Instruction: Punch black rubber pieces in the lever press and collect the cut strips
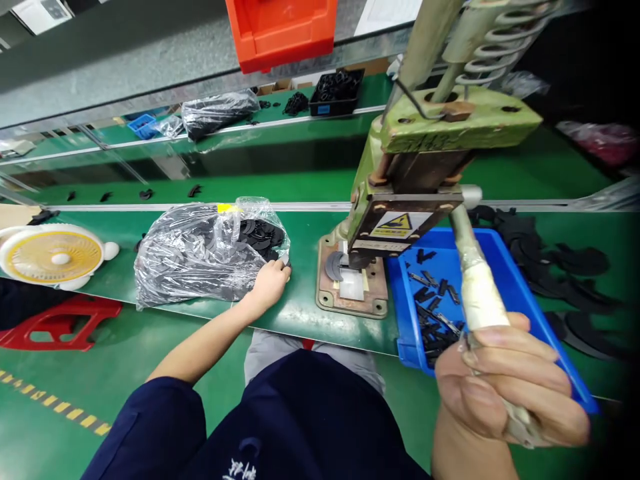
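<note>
My right hand (pixel 510 380) is wrapped round the taped lever handle (pixel 477 287) of a green hand press (pixel 460 127). Beneath the press head, a dark grey curved piece (pixel 335 266) lies on the metal base plate (pixel 330 303). At the open mouth of a clear plastic bag (pixel 185 260), my left hand (pixel 273 283) has its fingers closed on a small dark curved piece (pixel 284 261), partly hidden by the fingers. Many dark curved pieces (pixel 260 233) show inside the bag.
A blue bin (pixel 405 313) with small black parts stands right of the press, under the lever. Black curved parts (pixel 575 267) are piled beyond it. A white and yellow fan (pixel 55 257) is at the left. An orange bin (pixel 285 33) hangs above.
</note>
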{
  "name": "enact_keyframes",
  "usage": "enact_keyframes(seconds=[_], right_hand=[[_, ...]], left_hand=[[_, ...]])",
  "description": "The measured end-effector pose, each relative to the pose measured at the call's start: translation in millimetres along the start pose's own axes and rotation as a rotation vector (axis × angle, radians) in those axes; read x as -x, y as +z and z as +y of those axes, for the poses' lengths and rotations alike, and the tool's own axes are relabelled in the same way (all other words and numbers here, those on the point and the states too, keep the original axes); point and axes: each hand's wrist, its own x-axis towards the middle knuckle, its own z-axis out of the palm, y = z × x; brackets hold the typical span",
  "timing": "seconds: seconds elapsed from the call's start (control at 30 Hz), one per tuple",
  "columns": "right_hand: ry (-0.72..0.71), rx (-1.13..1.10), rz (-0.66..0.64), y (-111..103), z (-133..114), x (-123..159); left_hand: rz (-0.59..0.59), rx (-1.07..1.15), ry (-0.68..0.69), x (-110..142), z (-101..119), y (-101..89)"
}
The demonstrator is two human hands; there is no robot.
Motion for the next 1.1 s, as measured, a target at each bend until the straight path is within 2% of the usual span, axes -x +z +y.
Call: enact_keyframes(seconds=[0.1, 0.23, 0.33, 0.43, 0.53, 0.6, 0.73, 0.87, 0.97, 1.1], right_hand=[[-0.013, -0.005, 0.019, -1, 0, -1], [-0.008, 0.006, 0.002, -2, 1, 0], [-0.009, 0.015, -0.011, -5, 1, 2], [-0.005, 0.02, -0.024, -6, 1, 2], [-0.008, 0.012, -0.033, -4, 0, 1], [0.008, 0.007, -0.007, -1, -1, 0], [0.022, 0.022, 0.012, 0, -2, -2], [0.019, 0.024, -0.025, -4, -6, -3], [0.072, 0.056, -0.024, -4, -10, -3], [0.038, 0.05, 0.011, 1, -8, -3]], left_hand=[[0.052, 0.07, 0.033, -12, -2, 2.9], [0.197, 0.173, 0.064, -2, -7, 9.8], [0.228, 0.152, -0.122, 14, -19, 7.9], [0.123, 0.077, -0.382, 26, -34, -3.0], [0.063, 0.048, -0.506, 22, -46, -17.9], [0.109, 0.052, -0.483, 6, -52, -26.1], [0.213, 0.11, -0.387, -49, -63, -29.7], [0.22, 0.165, -0.478, -88, -72, -17.7], [0.257, 0.157, -0.463, -88, -71, -6.5], [0.248, 0.157, -0.269, -63, -59, 4.1]])
